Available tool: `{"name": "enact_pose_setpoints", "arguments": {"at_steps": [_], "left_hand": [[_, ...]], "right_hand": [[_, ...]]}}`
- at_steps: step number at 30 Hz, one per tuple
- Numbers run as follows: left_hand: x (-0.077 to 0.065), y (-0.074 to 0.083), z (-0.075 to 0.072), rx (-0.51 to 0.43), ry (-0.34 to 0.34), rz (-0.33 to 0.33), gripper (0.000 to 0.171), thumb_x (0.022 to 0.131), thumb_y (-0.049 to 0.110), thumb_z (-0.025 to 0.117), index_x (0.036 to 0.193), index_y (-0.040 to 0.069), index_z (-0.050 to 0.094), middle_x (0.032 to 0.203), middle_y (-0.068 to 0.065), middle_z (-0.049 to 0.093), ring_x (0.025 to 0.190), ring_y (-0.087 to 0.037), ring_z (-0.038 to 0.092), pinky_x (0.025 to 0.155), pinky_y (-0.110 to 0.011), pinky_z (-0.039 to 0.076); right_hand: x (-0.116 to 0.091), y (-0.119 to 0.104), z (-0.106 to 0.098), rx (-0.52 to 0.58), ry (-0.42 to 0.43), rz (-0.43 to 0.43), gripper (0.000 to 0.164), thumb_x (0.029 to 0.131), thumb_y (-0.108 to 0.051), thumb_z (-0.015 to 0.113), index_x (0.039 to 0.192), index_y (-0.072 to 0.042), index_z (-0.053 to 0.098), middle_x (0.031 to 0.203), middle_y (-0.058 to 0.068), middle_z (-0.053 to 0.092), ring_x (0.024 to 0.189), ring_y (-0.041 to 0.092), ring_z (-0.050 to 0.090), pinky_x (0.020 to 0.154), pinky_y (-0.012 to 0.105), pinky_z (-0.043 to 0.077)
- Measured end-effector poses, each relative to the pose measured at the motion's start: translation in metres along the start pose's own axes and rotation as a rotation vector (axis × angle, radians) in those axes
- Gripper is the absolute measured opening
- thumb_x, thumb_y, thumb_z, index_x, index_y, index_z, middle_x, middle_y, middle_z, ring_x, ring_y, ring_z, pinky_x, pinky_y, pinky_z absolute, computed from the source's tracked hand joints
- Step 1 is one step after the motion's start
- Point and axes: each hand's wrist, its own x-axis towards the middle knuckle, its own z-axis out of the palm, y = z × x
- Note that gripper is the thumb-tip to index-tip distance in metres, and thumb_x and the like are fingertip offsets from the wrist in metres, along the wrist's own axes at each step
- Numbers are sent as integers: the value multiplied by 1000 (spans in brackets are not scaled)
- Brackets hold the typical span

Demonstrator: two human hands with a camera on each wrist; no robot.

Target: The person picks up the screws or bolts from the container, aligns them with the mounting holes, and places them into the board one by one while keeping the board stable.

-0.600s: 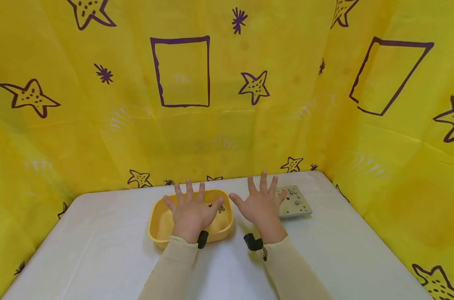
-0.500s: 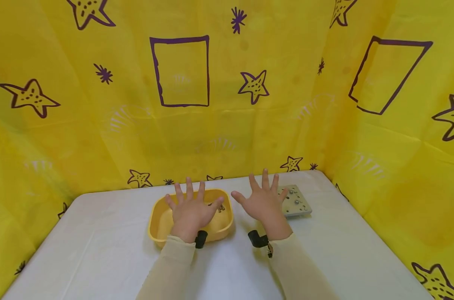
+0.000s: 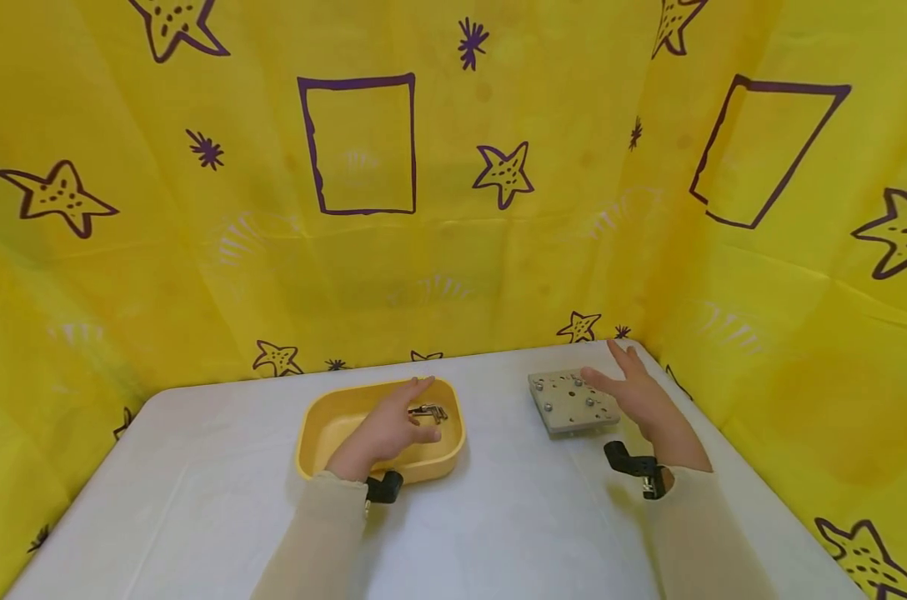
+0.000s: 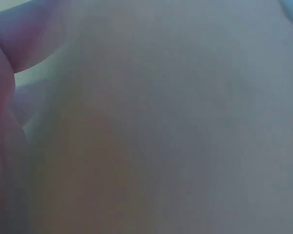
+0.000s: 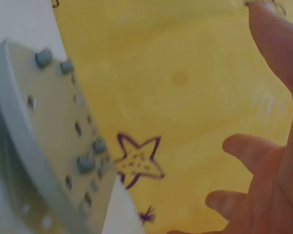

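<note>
My left hand point(image 3: 386, 427) hovers over the yellow tray point(image 3: 308, 429), fingers loosely extended, nothing in them. Beside its fingers, small metal parts point(image 3: 433, 412) lie in the tray; their exact kind is too small to tell. A beige-grey plate point(image 3: 566, 400) with drilled holes and several bolts rests right of the tray. Just right of it, my right hand point(image 3: 641, 402) is held with thumb and fingers spread apart. In the right wrist view, bolt heads point(image 5: 86, 164) stand up from the plate, apart from the fingers. The left wrist view is mostly blurred, with fingers point(image 4: 27, 36) at its left edge.
A white-covered table point(image 3: 198, 492) carries the tray and the plate. Yellow cloth point(image 3: 378, 283) with purple stars and frames hangs behind the table and along its sides. Black wrist cameras point(image 3: 628, 460) sit on both wrists.
My right hand has moved right, off the plate, so more of the plate shows. My left hand has turned and its spread fingers have drawn closer together above the tray.
</note>
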Motion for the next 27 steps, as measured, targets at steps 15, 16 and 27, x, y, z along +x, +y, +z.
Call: {"name": "enact_pose_setpoints", "arguments": {"at_steps": [15,16,27], "left_hand": [[19,-22,25,-38,-25,-46,64,82,9,81,141,8,57,137,-13,56,130,-32,47,109,-49,32],[21,-23,26,-26,-26,-52,63,82,10,81,141,9,57,138,-12,56,129,-32,47,109,-49,33],[27,-27,30,185,-37,-40,55,82,9,76,135,8,62,136,-14,58,128,-33,49,106,-49,36]], "right_hand": [[7,67,11,293,-117,82,86,96,-35,68,161,-15,15,158,25,19,120,36,47,98,44,45],[8,70,12,284,-111,76,85,95,-33,69,161,-15,17,156,24,23,117,34,48,95,41,46],[17,76,23,263,-40,78,87,88,-26,78,157,-9,28,144,25,34,113,33,48,82,30,48]]}}
